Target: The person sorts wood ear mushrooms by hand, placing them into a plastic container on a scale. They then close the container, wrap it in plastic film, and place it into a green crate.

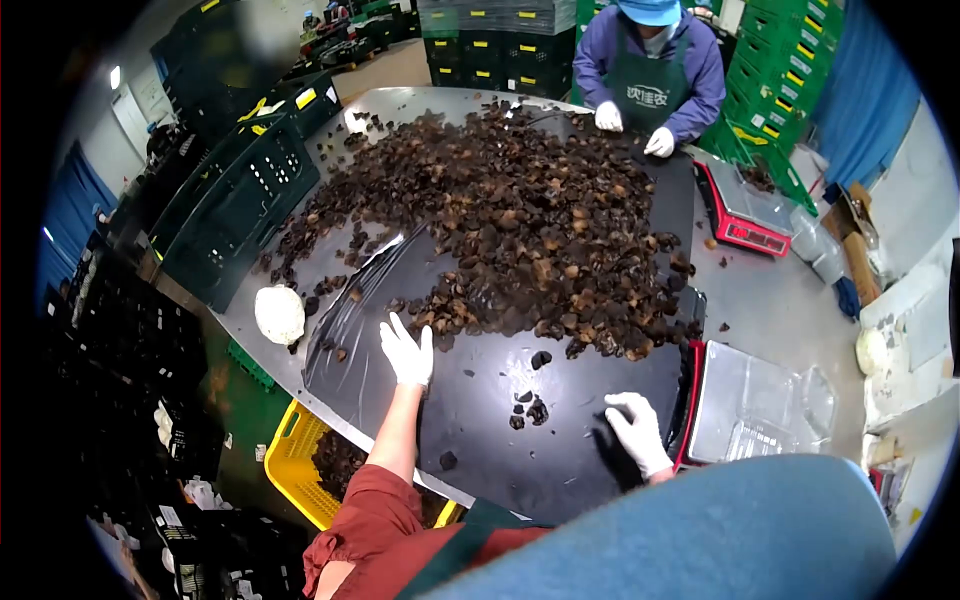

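The left hand (pixel 407 352), centre-left, has empty fingers spread beside the dark pieces (pixel 520 220). The right hand (pixel 637 432) is half-open, apparently empty. Pieces appear light, fragile; grasp rims gently.

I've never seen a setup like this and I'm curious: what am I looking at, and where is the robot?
There's no robot here. This single picture comes from a camera on a person's head, looking forward and down. The two white-gloved hands nearest us are the wearer's: the left hand is spread at the near edge of a heap of dark brown, curled pieces; the right hand is lower right. I see nothing held in either.

The heap lies on a metal table, partly on black sheeting, with a few loose pieces nearer the wearer. To the right is a red scale. Across the table, a co-worker also wears white gloves.
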`<state>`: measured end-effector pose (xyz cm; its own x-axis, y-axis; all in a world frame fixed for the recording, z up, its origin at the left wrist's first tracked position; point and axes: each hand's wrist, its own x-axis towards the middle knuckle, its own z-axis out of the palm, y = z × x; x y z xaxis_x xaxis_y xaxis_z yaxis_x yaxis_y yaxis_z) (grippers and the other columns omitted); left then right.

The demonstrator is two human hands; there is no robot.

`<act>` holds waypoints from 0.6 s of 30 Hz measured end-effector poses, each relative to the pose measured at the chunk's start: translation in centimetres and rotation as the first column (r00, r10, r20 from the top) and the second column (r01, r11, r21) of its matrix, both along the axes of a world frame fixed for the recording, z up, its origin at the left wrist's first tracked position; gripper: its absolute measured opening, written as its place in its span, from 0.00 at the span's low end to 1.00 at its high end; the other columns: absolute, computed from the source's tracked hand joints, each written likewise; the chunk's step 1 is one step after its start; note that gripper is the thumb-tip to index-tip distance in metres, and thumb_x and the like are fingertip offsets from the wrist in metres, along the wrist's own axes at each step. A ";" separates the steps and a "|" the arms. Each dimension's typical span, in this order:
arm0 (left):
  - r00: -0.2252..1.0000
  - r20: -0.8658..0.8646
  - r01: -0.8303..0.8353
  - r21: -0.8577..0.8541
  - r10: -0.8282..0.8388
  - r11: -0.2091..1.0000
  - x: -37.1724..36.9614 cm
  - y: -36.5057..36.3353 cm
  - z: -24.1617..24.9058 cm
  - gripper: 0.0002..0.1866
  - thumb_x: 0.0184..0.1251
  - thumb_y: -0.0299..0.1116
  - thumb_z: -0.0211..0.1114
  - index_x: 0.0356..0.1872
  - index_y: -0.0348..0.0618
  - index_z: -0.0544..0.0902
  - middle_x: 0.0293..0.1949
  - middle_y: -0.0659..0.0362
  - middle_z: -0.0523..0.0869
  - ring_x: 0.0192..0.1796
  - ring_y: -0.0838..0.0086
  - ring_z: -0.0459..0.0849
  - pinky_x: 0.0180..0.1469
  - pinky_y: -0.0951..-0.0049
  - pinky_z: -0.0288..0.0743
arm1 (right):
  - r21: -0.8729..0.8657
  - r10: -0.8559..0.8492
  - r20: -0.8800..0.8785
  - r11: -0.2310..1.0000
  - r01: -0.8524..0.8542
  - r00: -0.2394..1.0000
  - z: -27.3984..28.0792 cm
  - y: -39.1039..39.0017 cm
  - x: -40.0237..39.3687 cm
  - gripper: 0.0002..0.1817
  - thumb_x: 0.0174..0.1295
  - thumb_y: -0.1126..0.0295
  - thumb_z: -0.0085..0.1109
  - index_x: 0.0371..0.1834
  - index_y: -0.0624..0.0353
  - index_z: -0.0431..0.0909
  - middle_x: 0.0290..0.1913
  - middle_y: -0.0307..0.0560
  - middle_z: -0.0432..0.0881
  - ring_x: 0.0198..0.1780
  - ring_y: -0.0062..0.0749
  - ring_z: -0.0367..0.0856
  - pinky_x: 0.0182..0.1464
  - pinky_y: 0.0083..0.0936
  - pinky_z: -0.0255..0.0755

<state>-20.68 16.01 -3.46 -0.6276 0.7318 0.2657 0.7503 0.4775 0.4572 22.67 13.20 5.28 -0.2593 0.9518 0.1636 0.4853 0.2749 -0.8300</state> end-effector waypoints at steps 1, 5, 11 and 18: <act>0.999 0.041 -0.008 0.048 0.006 0.999 -0.5 1.2 0.1 0.44 0.68 0.53 0.56 0.75 0.36 0.50 0.71 0.31 0.54 0.73 0.39 0.54 0.73 0.49 0.47 | -0.052 -0.058 -0.037 0.997 0.056 0.998 -1.0 1.2 0.0 0.11 0.57 0.73 0.64 0.44 0.60 0.82 0.44 0.48 0.82 0.49 0.38 0.80 0.54 0.31 0.73; 0.983 0.138 0.089 0.199 -0.118 0.976 -3.3 6.1 -0.1 0.37 0.71 0.49 0.56 0.73 0.37 0.56 0.67 0.39 0.67 0.67 0.48 0.67 0.70 0.56 0.57 | -0.135 -0.331 -0.145 0.940 0.313 0.932 -4.5 6.1 0.3 0.13 0.60 0.76 0.60 0.49 0.62 0.79 0.49 0.48 0.79 0.54 0.33 0.78 0.59 0.28 0.71; 0.853 0.286 0.415 0.133 -0.435 0.900 -3.1 10.6 1.8 0.29 0.71 0.46 0.56 0.71 0.51 0.65 0.67 0.48 0.71 0.66 0.52 0.68 0.69 0.59 0.60 | -0.157 -0.584 -0.205 0.812 0.562 0.785 -6.8 11.8 1.0 0.29 0.63 0.72 0.57 0.69 0.63 0.65 0.67 0.54 0.68 0.68 0.40 0.67 0.71 0.32 0.58; 0.684 0.292 0.669 0.113 -0.668 0.735 7.9 8.9 4.1 0.30 0.69 0.43 0.58 0.69 0.43 0.67 0.67 0.47 0.70 0.67 0.53 0.68 0.70 0.59 0.61 | 0.062 -0.401 0.061 0.915 0.398 0.914 -9.3 11.6 -6.4 0.31 0.62 0.67 0.59 0.70 0.56 0.64 0.71 0.58 0.61 0.73 0.52 0.55 0.75 0.41 0.47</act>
<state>-12.81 24.95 0.65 -0.0172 0.9883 0.1518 0.7000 -0.0965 0.7076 16.27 24.75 -4.04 0.1284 0.9701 0.2059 0.6194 0.0836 -0.7806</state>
